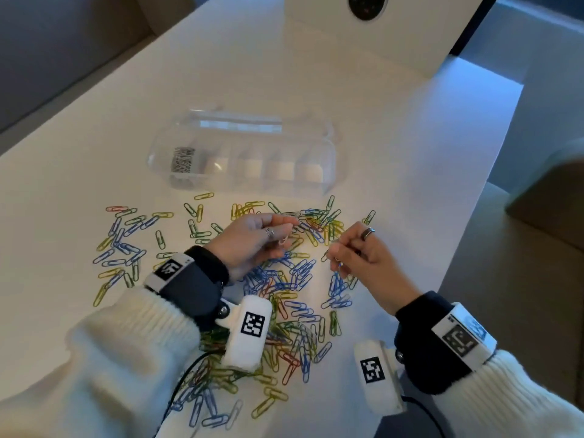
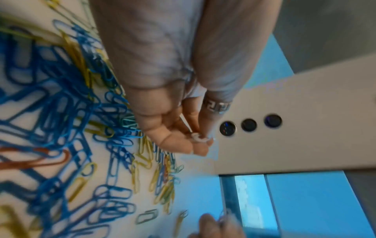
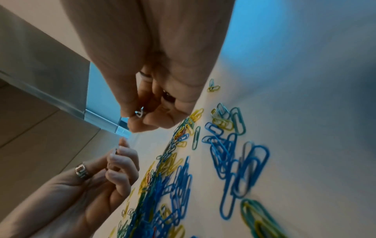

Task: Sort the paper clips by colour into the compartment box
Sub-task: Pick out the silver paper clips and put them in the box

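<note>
Blue, yellow, green and red paper clips (image 1: 286, 279) lie scattered in a wide heap on the white table (image 1: 395, 153). Behind the heap stands the clear compartment box (image 1: 249, 167), its lid folded back; I see no clips inside it. My left hand (image 1: 284, 237) hovers over the heap and pinches a pale paper clip (image 2: 198, 138) at its fingertips. My right hand (image 1: 336, 260), just to the right, has its fingers curled and pinches a small silvery clip (image 3: 140, 113). The two hands are a short gap apart above the pile.
The table's right edge (image 1: 474, 235) runs close past my right hand, with floor beyond. A white panel with dark round lenses (image 1: 368, 4) stands at the far end. A black cable (image 1: 186, 374) trails under my left forearm.
</note>
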